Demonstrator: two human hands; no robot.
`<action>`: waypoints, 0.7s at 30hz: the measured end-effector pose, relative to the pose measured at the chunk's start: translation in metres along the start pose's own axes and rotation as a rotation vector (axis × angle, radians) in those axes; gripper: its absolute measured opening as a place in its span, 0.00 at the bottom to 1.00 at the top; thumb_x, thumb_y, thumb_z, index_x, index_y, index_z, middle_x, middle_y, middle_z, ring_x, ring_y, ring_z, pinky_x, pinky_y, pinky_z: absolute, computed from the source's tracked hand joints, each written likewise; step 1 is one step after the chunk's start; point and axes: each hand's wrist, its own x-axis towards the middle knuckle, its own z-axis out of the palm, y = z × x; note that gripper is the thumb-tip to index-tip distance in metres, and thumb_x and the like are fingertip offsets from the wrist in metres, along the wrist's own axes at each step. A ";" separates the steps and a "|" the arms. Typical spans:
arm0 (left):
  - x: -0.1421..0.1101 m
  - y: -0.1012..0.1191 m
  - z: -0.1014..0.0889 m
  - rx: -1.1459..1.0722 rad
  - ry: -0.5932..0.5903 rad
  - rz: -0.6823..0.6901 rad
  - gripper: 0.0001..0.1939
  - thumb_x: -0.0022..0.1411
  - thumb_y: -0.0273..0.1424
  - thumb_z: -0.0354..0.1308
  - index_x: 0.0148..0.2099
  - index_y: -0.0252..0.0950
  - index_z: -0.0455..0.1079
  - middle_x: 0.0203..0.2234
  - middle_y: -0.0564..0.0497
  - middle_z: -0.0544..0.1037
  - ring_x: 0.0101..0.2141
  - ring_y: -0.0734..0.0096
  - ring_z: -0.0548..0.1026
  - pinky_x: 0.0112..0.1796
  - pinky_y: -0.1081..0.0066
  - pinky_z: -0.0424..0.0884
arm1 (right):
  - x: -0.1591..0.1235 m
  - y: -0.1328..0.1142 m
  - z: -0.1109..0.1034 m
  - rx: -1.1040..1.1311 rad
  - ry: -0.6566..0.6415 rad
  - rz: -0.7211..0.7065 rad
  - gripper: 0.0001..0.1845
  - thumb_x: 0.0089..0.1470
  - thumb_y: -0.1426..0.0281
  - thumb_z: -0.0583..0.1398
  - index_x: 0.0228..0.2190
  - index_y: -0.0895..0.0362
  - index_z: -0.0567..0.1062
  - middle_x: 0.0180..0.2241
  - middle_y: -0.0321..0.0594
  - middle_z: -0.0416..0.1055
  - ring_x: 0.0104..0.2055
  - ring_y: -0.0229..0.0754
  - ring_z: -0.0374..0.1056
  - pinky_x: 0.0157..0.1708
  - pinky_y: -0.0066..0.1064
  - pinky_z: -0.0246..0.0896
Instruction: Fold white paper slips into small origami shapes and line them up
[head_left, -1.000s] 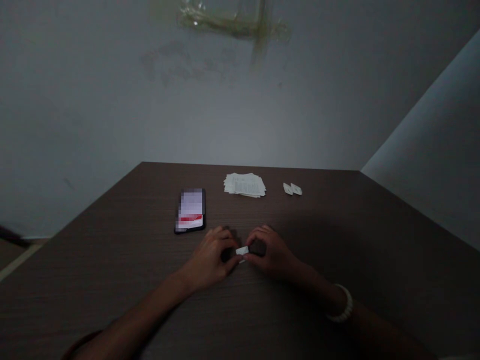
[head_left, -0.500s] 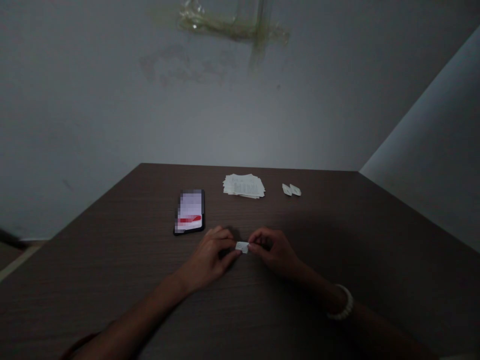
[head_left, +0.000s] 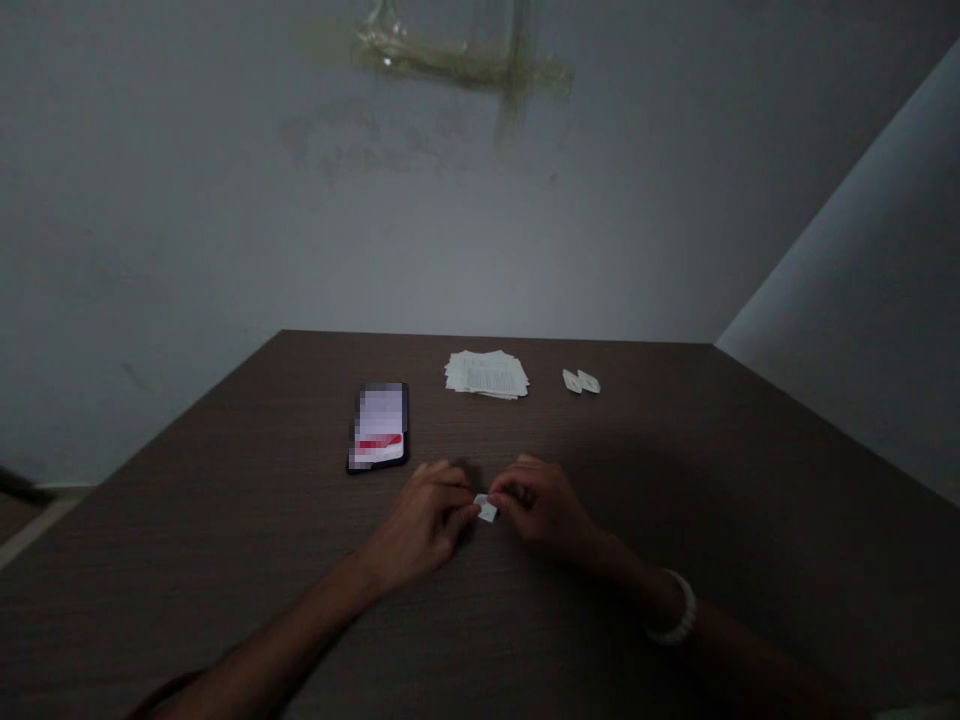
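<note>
A small folded piece of white paper (head_left: 486,509) is between my two hands, low over the near middle of the table. My left hand (head_left: 431,515) pinches its left edge between thumb and fingers. From the other side, my right hand (head_left: 541,505) is closed on the paper's upper right edge, thumb and index finger together. The fingertips hide parts of the paper's edges. A white beaded bracelet (head_left: 684,608) circles my right wrist.
On the dark wooden table (head_left: 262,560), a phone (head_left: 381,425) with a lit screen lies left of my hands. Farther back is a loose stack of printed paper sheets (head_left: 487,375). Two small folded papers (head_left: 581,381) lie right of it. A wall (head_left: 450,240) borders the table's far edge.
The white paper has turned and tilted, with its lower corner now pointing toward me. My right fingers have shifted slightly left along its upper edge, closer to my left hand.
</note>
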 end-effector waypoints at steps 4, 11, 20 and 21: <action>0.000 -0.001 0.003 0.002 0.050 -0.009 0.12 0.66 0.31 0.52 0.30 0.35 0.71 0.27 0.50 0.72 0.34 0.66 0.67 0.36 0.66 0.60 | 0.000 0.003 0.001 -0.047 0.001 -0.036 0.05 0.53 0.74 0.61 0.25 0.57 0.74 0.23 0.36 0.72 0.26 0.37 0.60 0.30 0.30 0.53; -0.001 0.000 0.002 -0.012 0.147 0.068 0.11 0.66 0.31 0.52 0.35 0.35 0.74 0.26 0.51 0.74 0.31 0.67 0.68 0.35 0.67 0.60 | -0.001 0.008 0.002 -0.111 -0.010 -0.121 0.06 0.54 0.75 0.60 0.26 0.57 0.73 0.25 0.37 0.73 0.28 0.39 0.61 0.31 0.31 0.53; 0.000 0.004 -0.005 -0.114 0.133 -0.004 0.19 0.67 0.33 0.51 0.24 0.34 0.70 0.20 0.53 0.69 0.28 0.69 0.66 0.34 0.68 0.59 | 0.001 0.002 0.004 -0.041 -0.003 -0.065 0.05 0.56 0.73 0.60 0.28 0.57 0.74 0.27 0.37 0.73 0.29 0.38 0.62 0.32 0.30 0.54; 0.001 0.005 -0.006 -0.153 0.146 -0.018 0.19 0.67 0.32 0.51 0.23 0.34 0.69 0.19 0.53 0.68 0.27 0.70 0.66 0.34 0.68 0.59 | 0.001 0.001 0.004 -0.017 0.005 -0.015 0.04 0.55 0.72 0.61 0.29 0.57 0.75 0.27 0.36 0.73 0.29 0.37 0.62 0.31 0.29 0.54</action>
